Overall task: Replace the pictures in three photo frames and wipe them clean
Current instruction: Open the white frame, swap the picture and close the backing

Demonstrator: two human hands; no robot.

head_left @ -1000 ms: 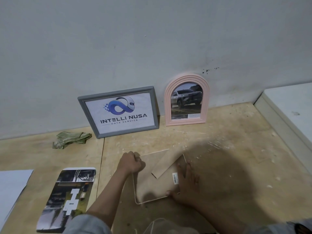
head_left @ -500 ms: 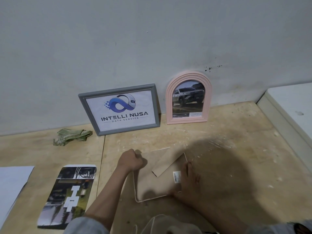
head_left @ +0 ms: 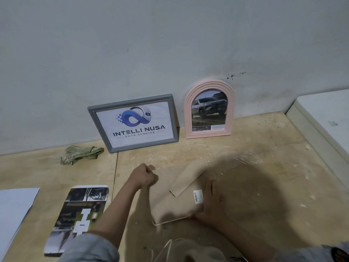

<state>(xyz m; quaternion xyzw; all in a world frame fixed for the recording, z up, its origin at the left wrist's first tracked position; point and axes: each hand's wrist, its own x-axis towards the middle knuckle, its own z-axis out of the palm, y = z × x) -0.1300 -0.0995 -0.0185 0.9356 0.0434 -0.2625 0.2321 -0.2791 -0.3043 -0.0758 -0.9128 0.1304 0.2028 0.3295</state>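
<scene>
Barcode sticker (head_left: 198, 197) print unreadable; white sheet (head_left: 13, 208) cropped left.

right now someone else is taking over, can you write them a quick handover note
Left hand: fist at the top left corner of the face-down frame; what it grips is hidden.
Right hand: flat on that frame's right edge, steadying it.
Grey frame and pink frame lean on the wall with pictures in.
Loose photo lies left of the arms, cloth by the wall.
Left: finish the third frame. Wiping status can't be judged.
</scene>
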